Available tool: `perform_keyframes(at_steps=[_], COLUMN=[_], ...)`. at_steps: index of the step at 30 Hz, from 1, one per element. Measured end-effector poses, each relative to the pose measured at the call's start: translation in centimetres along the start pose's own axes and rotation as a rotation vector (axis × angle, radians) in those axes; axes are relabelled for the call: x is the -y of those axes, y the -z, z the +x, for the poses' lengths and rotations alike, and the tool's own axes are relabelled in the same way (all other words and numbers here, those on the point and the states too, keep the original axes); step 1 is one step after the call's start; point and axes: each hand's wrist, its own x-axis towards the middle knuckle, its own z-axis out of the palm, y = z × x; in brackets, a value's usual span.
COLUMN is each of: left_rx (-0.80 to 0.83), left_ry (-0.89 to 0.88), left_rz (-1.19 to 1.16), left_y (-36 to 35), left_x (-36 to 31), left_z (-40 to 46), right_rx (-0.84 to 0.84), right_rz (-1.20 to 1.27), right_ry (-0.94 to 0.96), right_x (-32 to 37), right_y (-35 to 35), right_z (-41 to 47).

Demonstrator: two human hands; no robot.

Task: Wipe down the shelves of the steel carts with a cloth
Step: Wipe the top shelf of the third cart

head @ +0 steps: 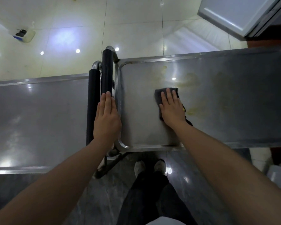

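Two steel carts stand side by side below me. On the top shelf of the right cart point(234, 98), my right hand point(171, 108) presses flat on a dark grey cloth point(159, 95), fingers straight. Yellowish smears show on the steel beyond and to the right of the cloth. My left hand point(106, 117) rests flat, fingers straight, on the black-padded handle point(107, 72) at the right cart's left end. The left cart's top shelf point(39, 119) lies to the left, with its own black handle point(92, 103) beside my left hand.
A white plastic jug point(25, 34) sits on the pale tiled floor at far left. A white appliance or cabinet corner point(240, 12) is at the top right. My feet point(150, 167) stand on dark floor at the carts' near edge.
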Motion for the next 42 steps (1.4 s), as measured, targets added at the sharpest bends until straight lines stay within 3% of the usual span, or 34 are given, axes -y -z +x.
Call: perform_keyframes(at_steps=[3, 9, 14, 20, 24, 31, 36, 42], left_rx=[0.004, 0.036, 0.061, 0.255, 0.38, 0.416, 0.37, 0.254], left_ry=[-0.006, -0.033, -0.306, -0.382, -0.354, -0.235, -0.173, -0.135], left_rz=[0.005, 0.055, 0.136, 0.027, 0.001, -0.12, -0.186, -0.235], left_y=[0.0, 0.9, 1.4, 0.4, -2.1, -6.3, -8.1, -8.3], left_x=[0.0, -0.1, -2.8, -7.8, -10.8, -16.4, -20.1, -23.7], left_z=[0.0, -0.1, -1.7, -5.5, -7.2, -9.7, -10.7, -12.1], right_rx=[-0.036, -0.037, 0.014, 0.034, 0.089, 0.056, 0.064, 0.065], right_rz=[0.007, -0.016, -0.071, -0.134, -0.149, -0.057, -0.042, -0.052], right_ry=[-0.088, -0.069, -0.053, -0.183, -0.132, -0.093, -0.03, -0.016], right_x=[-0.9, 0.7, 0.8, -4.9, -6.5, -6.7, -8.5, -11.9], right_y=[-0.2, -3.4, -4.6, -3.2, -2.0, 0.5, 2.5, 2.8], right_z=[-1.1, -8.6, -14.9, -17.8, -15.5, -5.4, -0.4, -2.4])
